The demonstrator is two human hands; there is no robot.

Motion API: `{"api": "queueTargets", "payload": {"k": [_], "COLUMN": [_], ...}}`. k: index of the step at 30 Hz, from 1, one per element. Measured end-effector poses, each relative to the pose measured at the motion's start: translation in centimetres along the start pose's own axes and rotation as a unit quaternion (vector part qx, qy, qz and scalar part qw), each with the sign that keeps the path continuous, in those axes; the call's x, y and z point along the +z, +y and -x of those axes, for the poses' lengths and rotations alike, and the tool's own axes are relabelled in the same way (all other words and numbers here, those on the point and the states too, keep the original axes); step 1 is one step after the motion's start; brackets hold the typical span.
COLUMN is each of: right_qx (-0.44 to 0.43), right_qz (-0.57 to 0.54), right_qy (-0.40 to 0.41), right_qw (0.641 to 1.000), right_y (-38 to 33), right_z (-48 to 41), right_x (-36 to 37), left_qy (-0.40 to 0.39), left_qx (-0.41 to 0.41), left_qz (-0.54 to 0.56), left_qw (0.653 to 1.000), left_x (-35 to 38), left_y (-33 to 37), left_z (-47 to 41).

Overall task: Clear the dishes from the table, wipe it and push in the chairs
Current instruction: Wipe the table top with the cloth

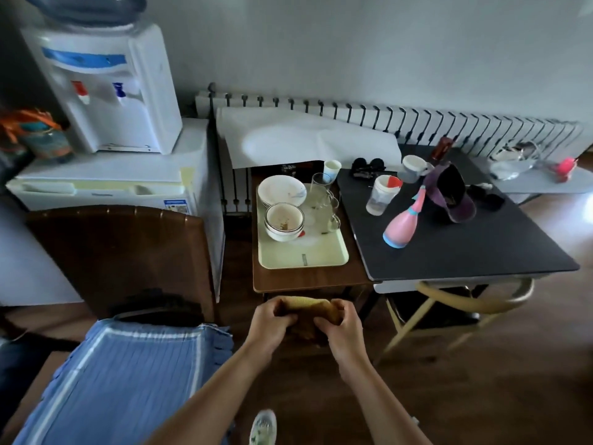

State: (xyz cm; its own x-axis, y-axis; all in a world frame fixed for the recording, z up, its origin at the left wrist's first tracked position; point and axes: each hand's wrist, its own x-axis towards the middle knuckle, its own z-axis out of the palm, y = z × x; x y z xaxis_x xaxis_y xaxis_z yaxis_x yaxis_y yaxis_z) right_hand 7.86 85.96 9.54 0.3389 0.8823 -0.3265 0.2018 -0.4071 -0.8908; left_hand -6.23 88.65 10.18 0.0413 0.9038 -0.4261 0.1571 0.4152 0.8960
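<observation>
Both hands are bunched up on the cloth (307,311), a yellowish-brown rag held up in the air just in front of the side table (308,279). The left hand (271,319) has its fingers curled round the left end and the right hand (341,327) grips the right end. The hands are close together, with the cloth scrunched between them.

The dishes are all on the tray (308,255), which sits on the side table. Two stacked bowls (284,221) with brown residue are at the near left, a stack of plates (281,190) is behind them, and the glasses (322,194) are to the right. A paper cup (331,170) stands just past the tray's far corner.

The black table (465,248) is right beside the side table, on the right. On it are a pink spray bottle (402,224), a lidded plastic cup (382,195), a mug (414,168) and a dark cap (449,194). A chair (465,301) with a light wooden frame sits partly under its near edge. Off to the left there's a brown chair (122,252), plus a water dispenser (102,88) on a mini fridge (106,184).
</observation>
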Motion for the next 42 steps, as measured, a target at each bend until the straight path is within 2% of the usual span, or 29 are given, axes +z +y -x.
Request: {"api": "queueTargets", "payload": {"k": [9, 14, 20, 25, 31, 34, 38, 42], "right_qx": [0.018, 0.032, 0.045, 0.023, -0.024, -0.064, -0.074, -0.096], "right_qz": [-0.006, 0.049, 0.116, 0.199, 0.328, 0.366, 0.42, 0.472], "right_qy": [0.024, 0.022, -0.011, -0.075, -0.214, -0.251, -0.291, -0.296], "right_qw": [1.0, 0.998, 0.992, 0.977, 0.92, 0.894, 0.856, 0.825], "right_y": [-2.3, -2.8, -2.5, -1.6, -0.3, -0.1, 0.0, -1.1], "right_z": [-11.9, -18.1, -25.0, -29.7, -34.0, -35.0, -35.7, -36.1], "right_x": [-1.5, -2.0, -1.4, -0.6, -1.3, -1.8, -2.2, -2.6], "left_qy": [0.021, 0.028, 0.019, 0.031, 0.07, 0.092, 0.143, 0.162], "left_qx": [-0.039, -0.087, -0.157, -0.199, -0.248, -0.249, -0.256, -0.276], "left_qz": [-0.011, -0.007, 0.073, 0.121, 0.17, 0.189, 0.196, 0.239], "left_qw": [0.999, 0.996, 0.985, 0.972, 0.951, 0.945, 0.936, 0.916], "left_x": [4.5, 6.1, 7.5, 8.7, 11.1, 12.1, 13.0, 11.8], "left_y": [2.9, 4.3, 5.1, 5.1, 5.0, 4.8, 4.5, 5.4], "left_z": [-11.6, -17.0, -21.8, -25.0, -26.9, -27.0, -26.8, -25.5]}}
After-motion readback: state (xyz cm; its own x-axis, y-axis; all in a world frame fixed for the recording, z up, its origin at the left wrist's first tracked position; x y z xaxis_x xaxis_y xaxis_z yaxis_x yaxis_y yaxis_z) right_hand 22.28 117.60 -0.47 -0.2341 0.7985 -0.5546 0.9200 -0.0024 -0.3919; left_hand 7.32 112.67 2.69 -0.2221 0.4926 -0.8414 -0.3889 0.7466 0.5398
